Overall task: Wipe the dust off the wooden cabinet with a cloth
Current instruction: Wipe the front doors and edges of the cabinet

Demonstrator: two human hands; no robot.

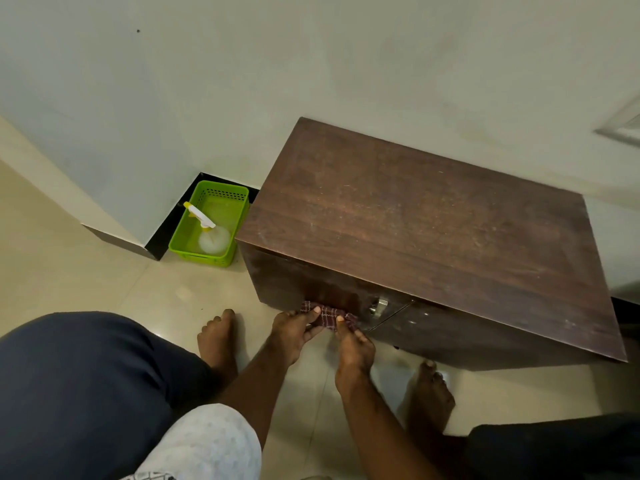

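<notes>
Head: left grip [293, 330], right grip [354, 345] pinch cloth [328, 314] (part-hidden).

maroon checked fabric cloth [329, 315] showed pale grid lines between left hand [292, 329] and right hand [353, 348] | dark brown rectangular wooden cabinet [415, 237] beyond hands was streak-grained | lime-green perforated plastic basket [199, 257], left of left hand, held white-and-yellow plastic spray bottle [213, 239]
</notes>
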